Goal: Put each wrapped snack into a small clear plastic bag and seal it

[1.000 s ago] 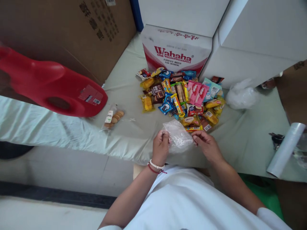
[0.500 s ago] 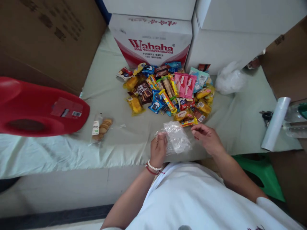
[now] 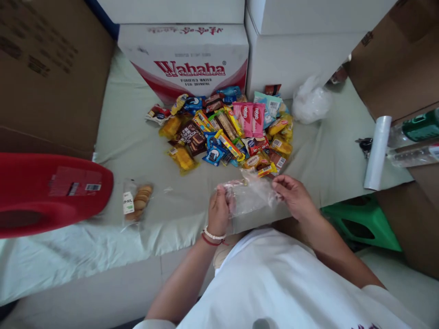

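Note:
A clear plastic bag (image 3: pixel 249 199) is stretched between my two hands above the table's front edge. My left hand (image 3: pixel 219 211) pinches its left side with thumb and fingers; a white bead bracelet and a red cord circle that wrist. My right hand (image 3: pixel 294 197) grips the bag's right edge, fingers closed. Just beyond the bag lies a heap of wrapped snacks (image 3: pixel 224 130), with yellow, blue, pink and brown wrappers. A small yellow-wrapped bar (image 3: pixel 266 170) lies at the heap's near edge. To the left rests a clear packet of round cookies (image 3: pixel 141 201) with a white label.
A white and red Wahaha carton (image 3: pixel 192 59) stands behind the heap, beside white boxes (image 3: pixel 291 59). A crumpled white plastic bag (image 3: pixel 312 101), a roll of plastic film (image 3: pixel 377 153) and clear bottles (image 3: pixel 416 128) are at right. A red plastic object (image 3: pixel 78 183) is at left.
My right hand has taken hold of the bag's right side, and the bag is now spread between both hands. The view has shifted, so the things on the table appear further left.

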Motion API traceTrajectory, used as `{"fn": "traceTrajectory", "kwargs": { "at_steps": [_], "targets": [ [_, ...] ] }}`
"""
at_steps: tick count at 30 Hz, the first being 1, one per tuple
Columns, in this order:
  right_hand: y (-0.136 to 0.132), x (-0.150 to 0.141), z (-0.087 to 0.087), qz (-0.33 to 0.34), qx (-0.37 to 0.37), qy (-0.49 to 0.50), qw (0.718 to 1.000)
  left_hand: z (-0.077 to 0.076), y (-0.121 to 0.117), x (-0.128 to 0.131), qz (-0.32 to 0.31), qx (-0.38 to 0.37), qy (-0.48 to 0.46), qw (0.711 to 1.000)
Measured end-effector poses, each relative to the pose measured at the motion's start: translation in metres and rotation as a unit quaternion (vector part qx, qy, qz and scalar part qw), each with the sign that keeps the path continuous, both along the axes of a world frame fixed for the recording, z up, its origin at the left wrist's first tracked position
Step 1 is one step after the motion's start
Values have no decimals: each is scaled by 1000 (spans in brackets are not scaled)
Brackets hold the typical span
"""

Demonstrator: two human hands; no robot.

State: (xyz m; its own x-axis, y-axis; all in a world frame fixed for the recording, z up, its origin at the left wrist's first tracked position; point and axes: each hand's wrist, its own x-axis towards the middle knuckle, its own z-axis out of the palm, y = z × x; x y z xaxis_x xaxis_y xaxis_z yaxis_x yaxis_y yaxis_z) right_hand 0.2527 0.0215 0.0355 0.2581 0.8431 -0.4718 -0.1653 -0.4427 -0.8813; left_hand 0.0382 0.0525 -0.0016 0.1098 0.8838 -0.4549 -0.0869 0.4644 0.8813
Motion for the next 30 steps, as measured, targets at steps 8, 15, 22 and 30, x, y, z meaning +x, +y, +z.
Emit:
{"fn": "traceTrajectory", "kwargs": {
  "at_steps": [8,15,22,30],
  "targets": [
    [-32,86,-33,-49,-55,-81,994,-7,-5,-25,111,-88,-92,986],
    [-43,56,-16,140,275,-451,838,6,-25,-14,185,-150,-123,963],
    [-20,5,-36,306,347,-473,750,22,-19,-24,168,-109,-219,955],
    [-34,-15,-15,228,103,-92,964,2,-50,1,119,-11,-58,991]
  ]
}}
